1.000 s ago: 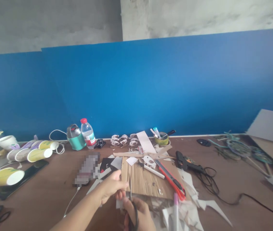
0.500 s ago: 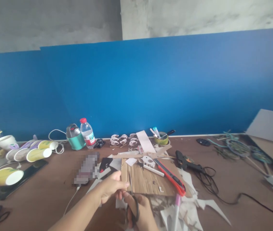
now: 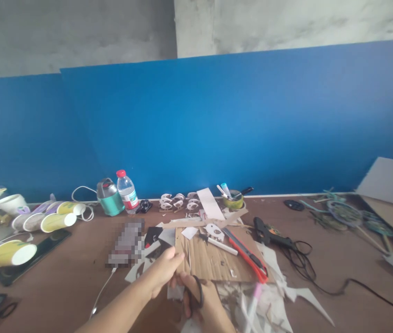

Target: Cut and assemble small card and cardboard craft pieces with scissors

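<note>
Black-handled scissors (image 3: 198, 292) sit in my right hand (image 3: 203, 300), its fingers wrapped through and round the handles. Their thin blades point up and away over the left edge of a brown cardboard sheet (image 3: 210, 261). Just left of the blades, my left hand (image 3: 167, 270) is closed, thumb and fingers pressed together; what it pinches is too small to make out. On the cardboard lie a red utility knife (image 3: 248, 256), a white pen-like stick (image 3: 222, 246) and a white paper cutout (image 3: 214, 231).
Paper scraps (image 3: 269, 305) surround the cardboard. Left are a phone (image 3: 127, 245), paper cups (image 3: 12, 255), a bottle (image 3: 127, 192) and a teal container (image 3: 109, 201). A black glue gun (image 3: 269, 233) with its cable lies right. Behind stands a blue partition (image 3: 196, 125).
My left hand has shifted slightly upward and its thumb points higher. My right hand and the scissors have turned a little. The whole view has shifted slightly.
</note>
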A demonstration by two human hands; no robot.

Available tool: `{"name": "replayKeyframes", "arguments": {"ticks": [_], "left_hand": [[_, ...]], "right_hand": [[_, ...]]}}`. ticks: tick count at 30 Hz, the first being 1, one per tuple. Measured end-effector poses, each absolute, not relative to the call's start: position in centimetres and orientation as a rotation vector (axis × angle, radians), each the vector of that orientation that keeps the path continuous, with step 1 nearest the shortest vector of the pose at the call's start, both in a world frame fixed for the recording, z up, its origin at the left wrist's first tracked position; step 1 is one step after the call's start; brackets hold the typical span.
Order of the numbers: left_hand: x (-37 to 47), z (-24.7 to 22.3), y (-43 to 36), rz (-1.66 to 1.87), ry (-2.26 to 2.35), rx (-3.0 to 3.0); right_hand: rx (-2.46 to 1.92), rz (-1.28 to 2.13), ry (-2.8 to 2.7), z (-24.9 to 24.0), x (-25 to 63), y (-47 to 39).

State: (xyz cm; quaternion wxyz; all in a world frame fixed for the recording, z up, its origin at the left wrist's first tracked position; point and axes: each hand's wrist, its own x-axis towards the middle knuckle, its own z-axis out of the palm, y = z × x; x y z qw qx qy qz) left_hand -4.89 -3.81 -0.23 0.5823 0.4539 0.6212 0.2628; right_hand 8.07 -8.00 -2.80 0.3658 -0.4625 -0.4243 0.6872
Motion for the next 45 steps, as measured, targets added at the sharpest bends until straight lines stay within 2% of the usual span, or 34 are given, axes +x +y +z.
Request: {"name": "replayKeyframes", "arguments": {"ticks": [8, 20, 27, 35, 45], "left_hand": [[-4.6, -0.9, -3.4, 0.637, 1.505, 0.907], [-4.9, -0.1, -3.4, 0.702, 1.458, 0.881], [-4.1, 1.1, -4.1, 0.626, 1.505, 0.893], [-4.0, 1.3, -4.3, 0.601, 1.508, 0.903], [-3.6, 1.2, -3.9, 0.641, 1.476, 0.797]], "right_hand": [[-1.272, 1.709, -0.99, -4.0, 7.3, -7.6], [-1.135, 1.887, -0.952, -3.8, 7.6, -7.4], [-1.497, 1.674, -0.934, -4.6, 5.7, -6.8], [-1.262, 1.602, -1.004, -4.8, 6.6, -7.0], [-1.326, 1.633, -1.035, -6.1, 6.9, -6.8]]}}
